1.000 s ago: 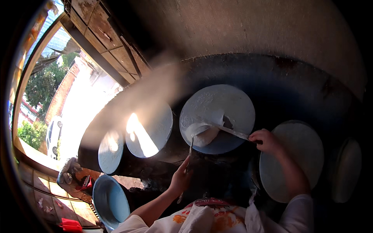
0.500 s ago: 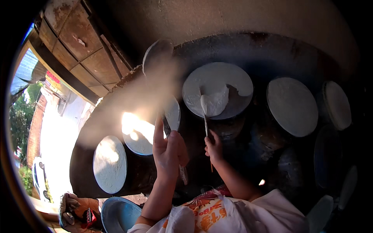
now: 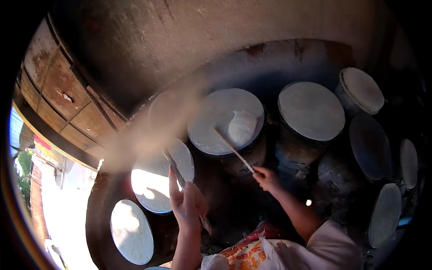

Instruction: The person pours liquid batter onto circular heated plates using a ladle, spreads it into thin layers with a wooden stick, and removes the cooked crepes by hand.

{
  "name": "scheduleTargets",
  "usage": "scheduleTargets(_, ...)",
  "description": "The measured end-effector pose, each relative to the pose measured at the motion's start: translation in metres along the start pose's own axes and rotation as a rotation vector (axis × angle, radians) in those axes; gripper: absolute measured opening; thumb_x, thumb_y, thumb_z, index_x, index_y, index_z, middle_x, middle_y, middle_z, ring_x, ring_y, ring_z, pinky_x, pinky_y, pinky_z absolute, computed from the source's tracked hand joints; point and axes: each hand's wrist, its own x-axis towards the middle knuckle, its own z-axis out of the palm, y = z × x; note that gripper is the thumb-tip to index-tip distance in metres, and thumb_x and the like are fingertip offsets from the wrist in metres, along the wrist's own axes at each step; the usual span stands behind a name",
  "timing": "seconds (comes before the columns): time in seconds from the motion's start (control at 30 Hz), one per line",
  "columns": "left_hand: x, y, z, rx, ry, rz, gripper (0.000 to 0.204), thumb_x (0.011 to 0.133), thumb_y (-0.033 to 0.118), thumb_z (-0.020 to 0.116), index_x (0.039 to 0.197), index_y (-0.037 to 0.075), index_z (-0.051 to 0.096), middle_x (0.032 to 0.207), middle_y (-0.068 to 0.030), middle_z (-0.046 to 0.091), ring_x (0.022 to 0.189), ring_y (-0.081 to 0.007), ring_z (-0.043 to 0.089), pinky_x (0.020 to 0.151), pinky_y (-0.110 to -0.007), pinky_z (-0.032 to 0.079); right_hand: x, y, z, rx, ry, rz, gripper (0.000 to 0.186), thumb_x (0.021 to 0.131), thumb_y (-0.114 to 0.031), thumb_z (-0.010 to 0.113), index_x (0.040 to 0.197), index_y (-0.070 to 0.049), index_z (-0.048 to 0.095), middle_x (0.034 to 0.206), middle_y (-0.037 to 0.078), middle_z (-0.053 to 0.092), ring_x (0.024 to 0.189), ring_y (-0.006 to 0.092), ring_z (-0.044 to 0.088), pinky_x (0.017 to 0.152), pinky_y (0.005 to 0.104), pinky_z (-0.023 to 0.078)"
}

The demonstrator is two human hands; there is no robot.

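My left hand (image 3: 188, 203) grips the long handle (image 3: 173, 162) of a ladle, index finger along it; its upper end is blurred by pale steam above the left-middle griddle (image 3: 148, 193). My right hand (image 3: 265, 179) is closed on a slender stick-like spreader (image 3: 234, 149), whose far end lies over the central round griddle (image 3: 202, 119), coated with white batter. A rounded white mass of batter (image 3: 243, 126) sits on that griddle's right half, just right of the spreader's end.
More round griddles surround these: one at lower left (image 3: 131, 231), others to the right (image 3: 310, 108), (image 3: 362, 90), (image 3: 384, 216), all on a dark curved stove (image 3: 103, 216). Behind is a stained wall (image 3: 234, 18); at left, rusty panels (image 3: 54, 99) border a bright opening onto outdoors.
The ladle has lifted from the central griddle toward upper left. The spreader's end has shifted across the batter, now gathered into a rounder mass. The view has swung, bringing more right-side griddles in.
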Motion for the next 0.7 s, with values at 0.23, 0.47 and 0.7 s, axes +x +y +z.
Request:
scheduleTargets(0.23, 0.034, -0.032, 0.060, 0.109, -0.072, -0.082, 0.055, 0.094, 0.012, 0.038, 0.143, 0.015, 0.014, 0.054, 0.0013, 0.031, 0.036, -0.0064, 0.028, 0.031, -0.021, 0.025, 0.057, -0.021, -0.096, -0.072, -0.090, 0.308, 0.034, 0.088, -0.020, 0.057, 0.121, -0.015, 0.056, 0.069, 0.007, 0.056, 0.047, 0.0167, 0.050, 0.044, 0.0340, 0.042)
scheduleTargets(0.47, 0.066, -0.028, 0.084, -0.156, -0.185, -0.354, 0.049, 0.095, 0.019, 0.039, 0.141, 0.026, 0.023, 0.055, 0.0029, 0.027, 0.037, -0.0044, 0.026, 0.032, -0.019, 0.026, 0.086, -0.012, -0.138, -0.596, 0.128, -0.221, 0.027, 0.084, -0.020, 0.058, 0.110, -0.015, 0.060, 0.066, 0.014, 0.059, 0.059, 0.0335, 0.059, 0.052, 0.0455, 0.045)
scheduleTargets(0.7, 0.112, -0.069, 0.100, -0.755, 0.015, -0.822, 0.013, 0.096, 0.025, 0.042, 0.097, 0.019, 0.054, 0.058, 0.0049, 0.033, 0.041, -0.0048, 0.032, 0.038, -0.019, 0.031, 0.106, -0.021, -0.142, -0.633, -0.031, -0.314, 0.025, 0.086, -0.019, 0.053, 0.109, -0.014, 0.060, 0.065, 0.016, 0.059, 0.059, 0.0358, 0.057, 0.054, 0.0472, 0.045)
